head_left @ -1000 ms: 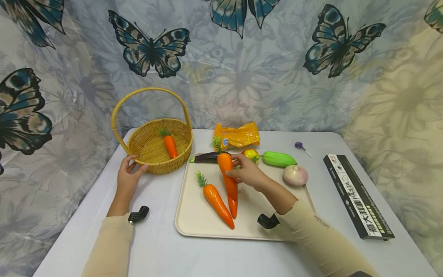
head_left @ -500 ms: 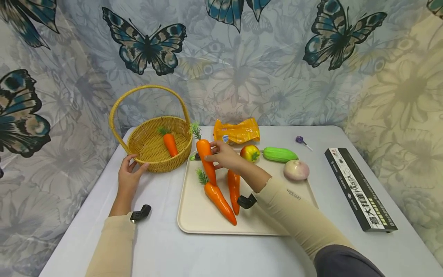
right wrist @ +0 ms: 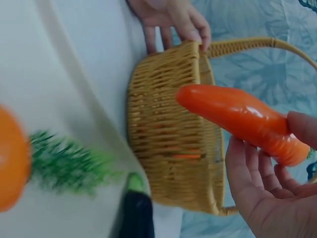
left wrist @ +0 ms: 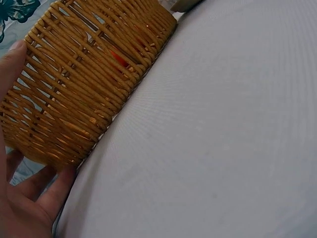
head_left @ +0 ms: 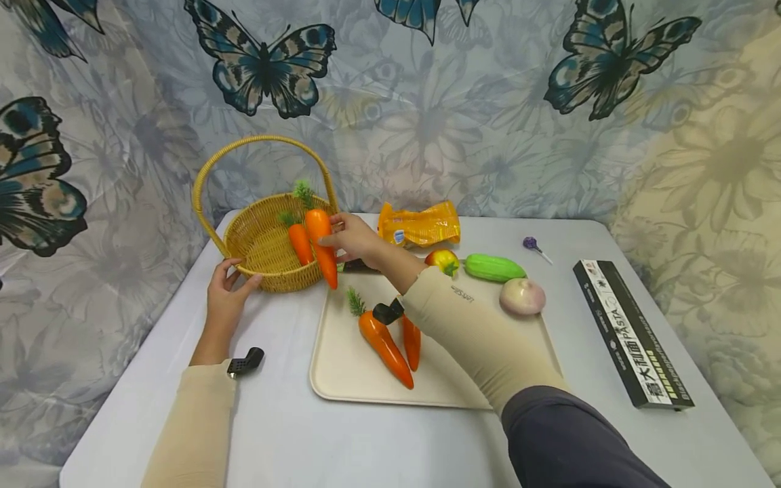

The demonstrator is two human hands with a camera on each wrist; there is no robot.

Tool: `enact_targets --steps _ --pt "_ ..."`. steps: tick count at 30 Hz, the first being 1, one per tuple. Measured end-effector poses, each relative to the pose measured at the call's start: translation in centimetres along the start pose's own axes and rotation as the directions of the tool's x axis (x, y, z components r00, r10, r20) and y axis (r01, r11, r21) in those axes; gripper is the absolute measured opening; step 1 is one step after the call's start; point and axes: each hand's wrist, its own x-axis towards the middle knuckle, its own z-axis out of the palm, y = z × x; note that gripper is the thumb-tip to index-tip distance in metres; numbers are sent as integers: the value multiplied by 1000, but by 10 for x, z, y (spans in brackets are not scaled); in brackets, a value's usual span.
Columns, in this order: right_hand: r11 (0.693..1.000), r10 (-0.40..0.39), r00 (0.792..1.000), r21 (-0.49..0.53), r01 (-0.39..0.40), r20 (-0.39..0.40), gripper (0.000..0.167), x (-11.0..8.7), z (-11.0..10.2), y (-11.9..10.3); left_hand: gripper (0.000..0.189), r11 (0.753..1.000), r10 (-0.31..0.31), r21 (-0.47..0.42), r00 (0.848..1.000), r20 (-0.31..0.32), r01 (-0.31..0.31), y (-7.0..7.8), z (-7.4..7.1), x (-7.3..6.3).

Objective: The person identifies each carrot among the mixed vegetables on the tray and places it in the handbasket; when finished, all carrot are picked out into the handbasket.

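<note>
Carrot [head_left: 325, 257] pinched in my right hand [head_left: 355, 237], left hand [head_left: 226, 296] gripping basket [head_left: 287, 282]; could totally clip rim [head_left: 282, 274] if lowered early.

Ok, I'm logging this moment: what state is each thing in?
Held carrot, raised
Right hand, holding it
Left hand, gripping the basket
Basket, upright, one carrot inside
Two tray carrots, lying
Eggplant, partly hidden
Pepper, whole
Cucumber, whole
Pinkish bulb, whole
Orange packet, seal unclear
Lollipop, lying
Black box, looks shut
</note>
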Motion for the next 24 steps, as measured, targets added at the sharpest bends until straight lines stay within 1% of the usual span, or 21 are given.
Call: enact_targets --steps 2,5,9,13,17,22,24 --pt "1000 -8 1000 3 8 2 60 9 3 -6 65 1000 5 -5 1000 5 -5 3 0 3" --pt "1000 6 1000 19 -6 5 61 21 8 -13 65 1000 -3 -10 1000 8 4 4 0 4" --pt "998 29 1000 62 -28 -5 59 34 16 -21 64 1000 -7 -9 1000 4 7 2 0 3" --pt "996 21 1000 83 -19 -21 55 49 26 -27 64 1000 0 -21 1000 2 0 2 1 4" --pt "996 9 999 91 -6 -34 53 62 39 -24 64 1000 -2 -19 1000 -1 2 2 -1 4" --pt "996 -26 995 87 34 -95 55 72 60 -17 64 1000 -5 -10 1000 -2 5 0 -4 5" --pt "996 -44 991 67 53 -124 56 75 65 -14 64 1000 -9 -16 1000 0 9 0 -3 5"
